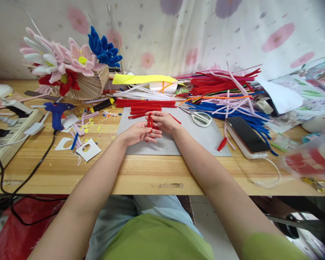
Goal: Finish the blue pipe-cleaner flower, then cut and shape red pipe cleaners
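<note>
Over the grey cutting mat, a red pipe cleaner is bent into a narrow upright loop between my two hands. My left hand closes on its lower part, palm up. From the other side, the fingers of my right hand pinch it near the top. Just behind my hands lie cut red pipe cleaners in a row. A pair of white-handled scissors rests to the right of my right hand. Near the mat's right edge is a finished-looking red petal shape.
A blue glue gun stands at left beside a power strip with cables. Pipe-cleaner flowers sit behind it. Bundles of red and blue pipe cleaners lie back right, near a phone. Cut card squares lie left.
</note>
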{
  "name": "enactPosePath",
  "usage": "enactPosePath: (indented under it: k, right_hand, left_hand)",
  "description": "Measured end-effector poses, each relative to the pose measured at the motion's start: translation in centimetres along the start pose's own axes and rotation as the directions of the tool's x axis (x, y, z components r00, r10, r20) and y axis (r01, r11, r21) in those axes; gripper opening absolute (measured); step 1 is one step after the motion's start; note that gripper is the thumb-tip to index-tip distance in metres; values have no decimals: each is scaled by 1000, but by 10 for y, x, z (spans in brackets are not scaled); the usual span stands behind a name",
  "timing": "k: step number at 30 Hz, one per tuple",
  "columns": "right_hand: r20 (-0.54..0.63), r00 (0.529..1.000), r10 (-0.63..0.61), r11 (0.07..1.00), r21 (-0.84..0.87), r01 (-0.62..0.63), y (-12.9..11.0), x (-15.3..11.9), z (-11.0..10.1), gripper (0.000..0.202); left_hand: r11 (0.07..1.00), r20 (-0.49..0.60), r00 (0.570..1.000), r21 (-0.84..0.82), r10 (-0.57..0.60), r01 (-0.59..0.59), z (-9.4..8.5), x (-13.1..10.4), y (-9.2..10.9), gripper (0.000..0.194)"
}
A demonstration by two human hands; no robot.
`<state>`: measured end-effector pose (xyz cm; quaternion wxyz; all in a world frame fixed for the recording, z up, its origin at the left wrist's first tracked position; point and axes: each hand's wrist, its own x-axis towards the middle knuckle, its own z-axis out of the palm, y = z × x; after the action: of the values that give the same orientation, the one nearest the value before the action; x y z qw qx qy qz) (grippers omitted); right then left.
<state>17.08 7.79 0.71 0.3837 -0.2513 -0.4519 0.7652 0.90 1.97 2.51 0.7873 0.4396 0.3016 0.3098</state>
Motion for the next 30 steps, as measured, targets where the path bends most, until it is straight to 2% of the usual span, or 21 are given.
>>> enactPosePath:
  k: [4, 10, 16, 22, 30]
  right_hand:
    - [3, 1000, -4, 1000, 4, 4, -1, -1, 0, 18]
    - [30, 1000, 5, 1000, -7, -5, -1, -2, 1, 18]
    - [13, 1000, 3, 1000, 1, -3, 0, 0, 0, 15]
    - [68, 998, 13, 999, -42, -10, 1, -1, -2, 24]
    - [31, 999, -16, 999, -48, 17, 1, 0, -1, 26]
  left_hand:
    - [1000, -36, 999, 20, -12, 12, -2, 0, -1, 23]
    - [1000, -24, 1000, 8, 12, -12, 3, -1, 1, 28]
    - [999, -114, 993, 49, 11, -6, 1, 1, 0, 22]
    - [995, -96, 994, 87, -45, 54, -4, 2, -3, 23]
    - [995, -83, 995, 85, -46, 53, -2, 2, -3, 26]
